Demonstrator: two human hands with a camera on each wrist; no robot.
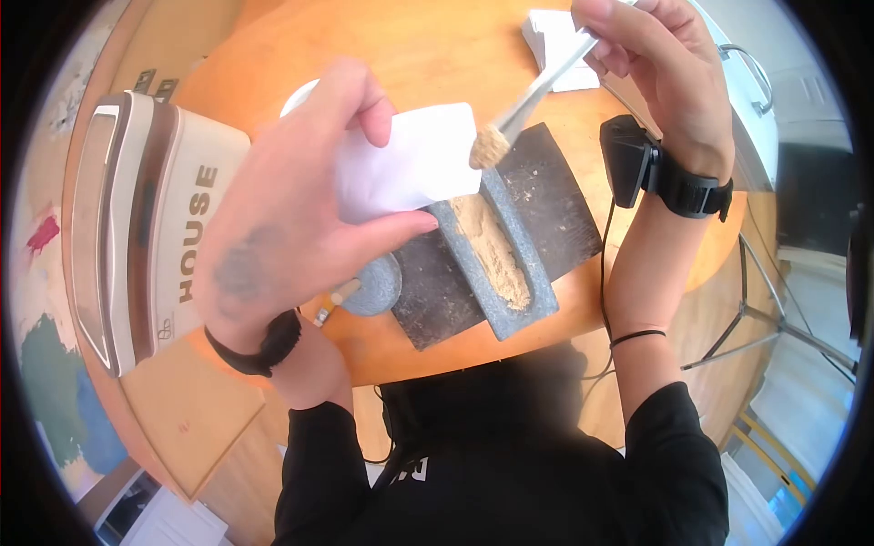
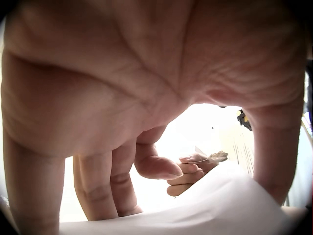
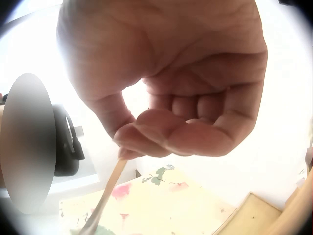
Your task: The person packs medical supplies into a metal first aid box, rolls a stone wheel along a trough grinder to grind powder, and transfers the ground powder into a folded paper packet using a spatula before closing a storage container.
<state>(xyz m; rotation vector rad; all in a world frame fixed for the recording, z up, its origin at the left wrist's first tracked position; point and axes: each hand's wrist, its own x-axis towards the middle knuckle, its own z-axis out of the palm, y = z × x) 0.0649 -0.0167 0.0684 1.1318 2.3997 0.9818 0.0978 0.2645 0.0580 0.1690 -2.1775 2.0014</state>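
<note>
My left hand [image 1: 291,196] holds a folded piece of white paper [image 1: 410,155] between thumb and fingers, over the far end of a grey stone trough. In the left wrist view the paper [image 2: 215,200] spans below the palm. Tan powder [image 1: 496,255] lies along the hollow of the trough [image 1: 537,289]. High at the right, my right hand [image 1: 665,73] pinches the thin handle of a brush [image 1: 546,86]. The brush's tan tip points down beside the paper's right edge. In the right wrist view the wooden handle [image 3: 113,177] leaves the fingertips.
A dark board [image 1: 560,196] with powder specks lies under the trough. Left of it are a round grey stone [image 1: 373,287] and a short wooden handle [image 1: 346,291]. A box lettered HOUSE [image 1: 196,200] stands left, and white papers [image 1: 560,50] lie at the back of the orange table [image 1: 437,55].
</note>
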